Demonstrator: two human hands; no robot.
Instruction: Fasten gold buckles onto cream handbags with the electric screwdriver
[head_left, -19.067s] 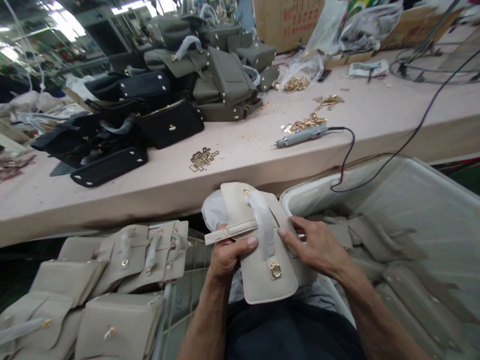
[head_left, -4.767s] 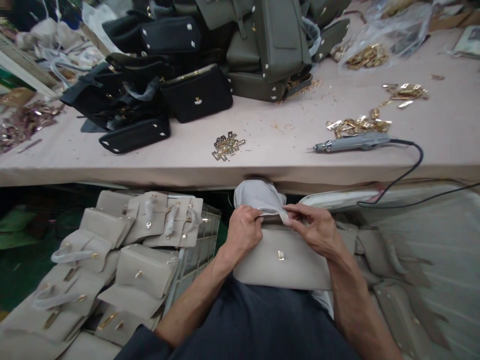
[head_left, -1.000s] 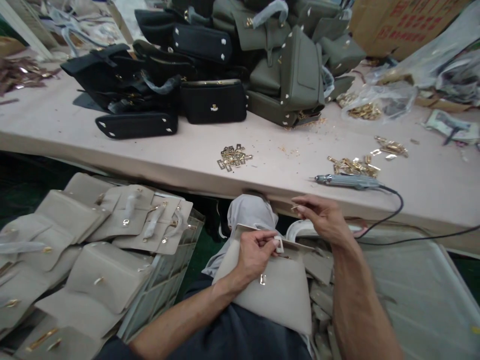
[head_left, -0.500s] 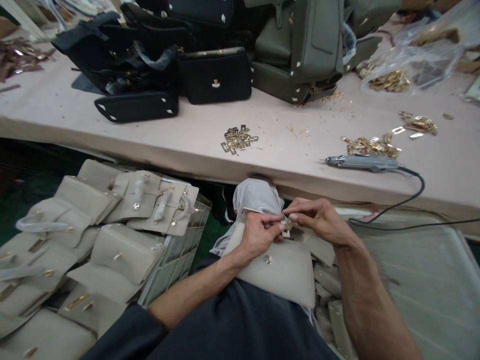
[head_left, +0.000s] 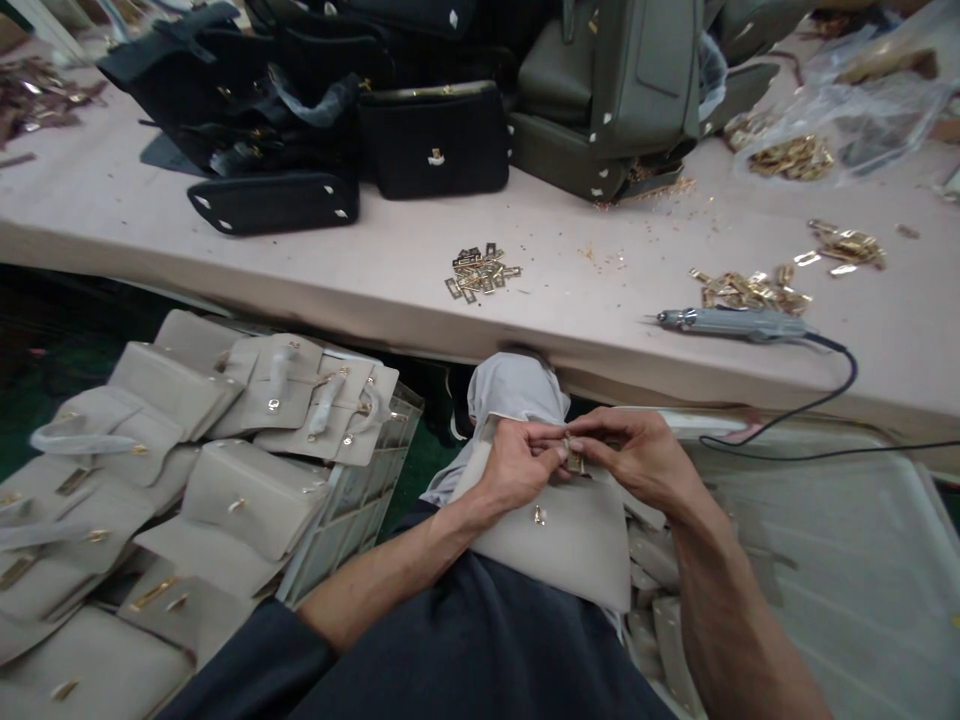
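Note:
A light grey bag [head_left: 559,560] lies across my lap, with a small metal lock [head_left: 539,515] on its front. At the bag's upper part, my left hand [head_left: 521,465] and my right hand [head_left: 630,450] meet with fingertips pinched around a small gold metal piece [head_left: 574,462]. Both hands are closed on it, thumbs and forefingers nearly touching. The fingers partly cover the piece, and how it sits against the bag cannot be made out.
The table [head_left: 390,270] ahead bears black bags [head_left: 435,145], a dark green bag [head_left: 570,150], gold fittings [head_left: 480,272] and a grey electric screwdriver [head_left: 735,323] with its cable. On the left, a crate [head_left: 352,510] holds several grey bags [head_left: 247,500]; another bin [head_left: 847,560] stands right.
My right hand has shifted slightly, and its fingers have closed in nearer my left fingertips. The gold piece has turned a little between them. The whole view has moved slightly.

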